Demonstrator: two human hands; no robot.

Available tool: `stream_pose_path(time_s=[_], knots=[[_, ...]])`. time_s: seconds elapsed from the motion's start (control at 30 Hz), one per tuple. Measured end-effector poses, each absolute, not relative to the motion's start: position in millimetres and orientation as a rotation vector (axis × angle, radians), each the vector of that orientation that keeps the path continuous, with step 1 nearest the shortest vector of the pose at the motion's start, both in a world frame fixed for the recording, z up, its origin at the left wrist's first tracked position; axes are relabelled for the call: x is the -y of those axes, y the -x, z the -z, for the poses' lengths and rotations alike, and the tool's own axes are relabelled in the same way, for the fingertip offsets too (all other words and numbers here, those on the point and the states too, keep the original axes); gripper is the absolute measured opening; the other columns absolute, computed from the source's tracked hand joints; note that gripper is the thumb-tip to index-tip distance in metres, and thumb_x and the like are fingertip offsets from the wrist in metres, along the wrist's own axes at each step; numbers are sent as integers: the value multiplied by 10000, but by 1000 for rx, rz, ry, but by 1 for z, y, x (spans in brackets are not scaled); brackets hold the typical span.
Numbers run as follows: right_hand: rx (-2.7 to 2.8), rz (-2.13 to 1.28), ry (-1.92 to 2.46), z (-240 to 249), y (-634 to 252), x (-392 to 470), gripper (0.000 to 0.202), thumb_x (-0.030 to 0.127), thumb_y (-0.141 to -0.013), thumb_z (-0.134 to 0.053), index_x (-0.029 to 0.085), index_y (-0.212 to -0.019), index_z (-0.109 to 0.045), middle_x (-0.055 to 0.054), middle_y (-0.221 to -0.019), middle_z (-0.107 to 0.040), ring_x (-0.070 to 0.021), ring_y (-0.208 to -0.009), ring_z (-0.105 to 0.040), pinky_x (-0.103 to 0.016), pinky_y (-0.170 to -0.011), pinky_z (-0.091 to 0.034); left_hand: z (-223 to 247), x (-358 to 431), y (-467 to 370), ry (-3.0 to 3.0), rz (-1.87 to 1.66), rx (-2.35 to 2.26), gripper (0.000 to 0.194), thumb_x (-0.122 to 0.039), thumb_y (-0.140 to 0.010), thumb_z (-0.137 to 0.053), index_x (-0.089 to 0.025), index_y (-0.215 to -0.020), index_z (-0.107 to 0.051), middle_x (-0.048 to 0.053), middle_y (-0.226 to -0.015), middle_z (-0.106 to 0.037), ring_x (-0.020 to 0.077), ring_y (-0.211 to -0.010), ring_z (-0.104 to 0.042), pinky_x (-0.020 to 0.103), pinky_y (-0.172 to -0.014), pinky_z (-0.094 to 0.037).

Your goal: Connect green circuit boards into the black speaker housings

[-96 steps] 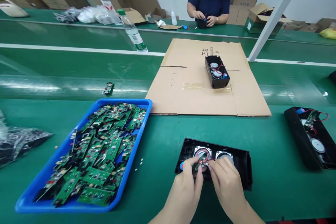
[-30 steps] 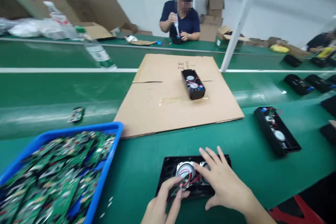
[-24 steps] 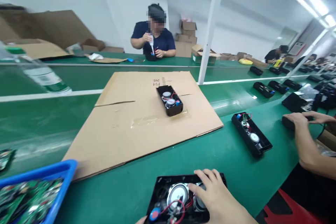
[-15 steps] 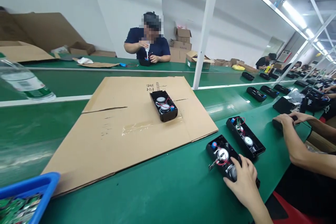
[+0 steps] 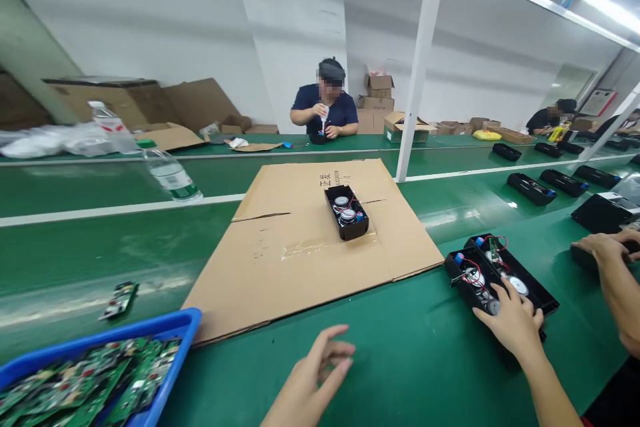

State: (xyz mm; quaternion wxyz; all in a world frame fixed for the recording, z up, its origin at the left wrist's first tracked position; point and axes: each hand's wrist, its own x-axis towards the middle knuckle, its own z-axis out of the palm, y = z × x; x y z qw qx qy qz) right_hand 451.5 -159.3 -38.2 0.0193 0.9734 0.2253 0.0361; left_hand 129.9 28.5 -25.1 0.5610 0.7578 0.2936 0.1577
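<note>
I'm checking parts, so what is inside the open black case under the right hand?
The black case shows a blue part, red wires and two round silver speakers, one partly hidden. The right hand covers its other end; anything beneath cannot be seen.

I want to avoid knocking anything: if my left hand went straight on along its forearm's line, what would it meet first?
Probably the near edge of the cardboard sheet, towards its right corner, beyond the green tabletop. The left hand's height is unclear, so it might pass above.
</note>
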Motion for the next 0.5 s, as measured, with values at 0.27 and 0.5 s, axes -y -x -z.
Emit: stream_pose_path(time_s=[0.27, 0.5], knots=[[-721, -118, -3048, 33, -489, 165, 552, 488, -770, -537, 236, -1261, -543, -52, -1460, -322, -381, -1200, -390, -597, -992, -265, 32, -146, -222, -2165, -546, -940, 322, -243, -892, -539, -137, -1195, -509, 139, -1256, -558, 277, -1063, -605, 486, -884, -500], [-661, -53, -3098, 20, -517, 163, 492, 457, -784, -582, 246, -1229, -572, -49, -1479, -291, -385, -1224, -373, -601, -995, -247, 24, -197, -252, -2480, -538, -885, 355, -205, -887, -595, -171, -1232, -517, 107, -1342, -502, 288, -1169, -528, 514, -942, -456]])
